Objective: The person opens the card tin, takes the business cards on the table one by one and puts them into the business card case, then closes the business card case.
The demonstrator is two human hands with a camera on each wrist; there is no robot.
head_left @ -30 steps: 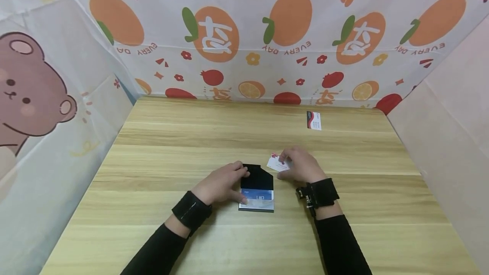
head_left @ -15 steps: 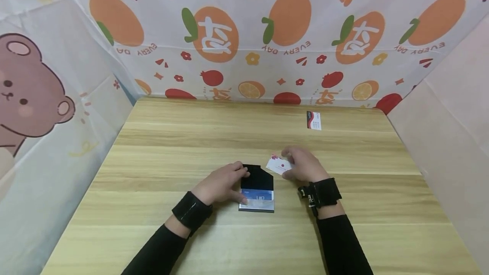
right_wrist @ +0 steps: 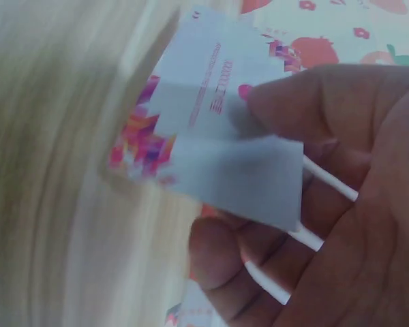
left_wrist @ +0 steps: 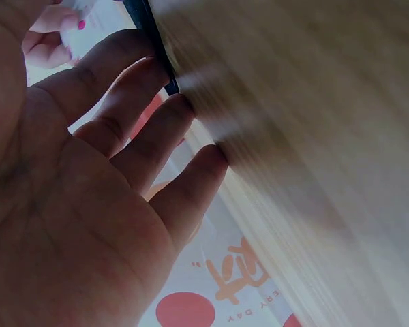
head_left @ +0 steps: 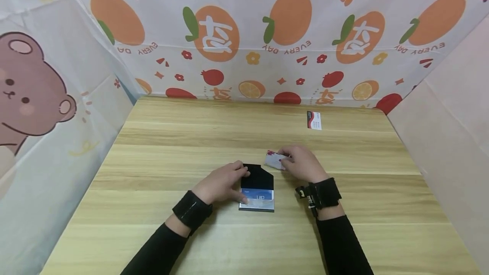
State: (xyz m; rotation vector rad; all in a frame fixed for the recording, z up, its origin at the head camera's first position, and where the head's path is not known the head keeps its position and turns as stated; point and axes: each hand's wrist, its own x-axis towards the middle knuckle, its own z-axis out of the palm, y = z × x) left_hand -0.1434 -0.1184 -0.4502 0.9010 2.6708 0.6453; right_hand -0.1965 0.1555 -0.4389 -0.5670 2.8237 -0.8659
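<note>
A black card holder (head_left: 259,178) lies unfolded on the table, with a blue card marked VIP (head_left: 252,193) in its lower half. My left hand (head_left: 221,183) rests at its left side, fingertips on the black flap and thumb on the lower half. In the left wrist view those fingers reach out loosely to the holder's dark edge (left_wrist: 158,44). Just right of the holder, my right hand (head_left: 304,165) pinches a white business card (head_left: 273,160) between thumb and fingers. The right wrist view shows this card (right_wrist: 191,102) tilted, with pink and purple patterns at its corners.
Another business card (head_left: 314,121), white with red and black, lies farther back on the wooden table (head_left: 183,139). A fruit-print cloth (head_left: 252,20) hangs behind the table's back edge, and pale cloths flank both sides.
The right thumb has come onto the white card, which now tilts up in the right hand's pinch; before, it lay flat under the fingers. The left hand and card holder stay put.
</note>
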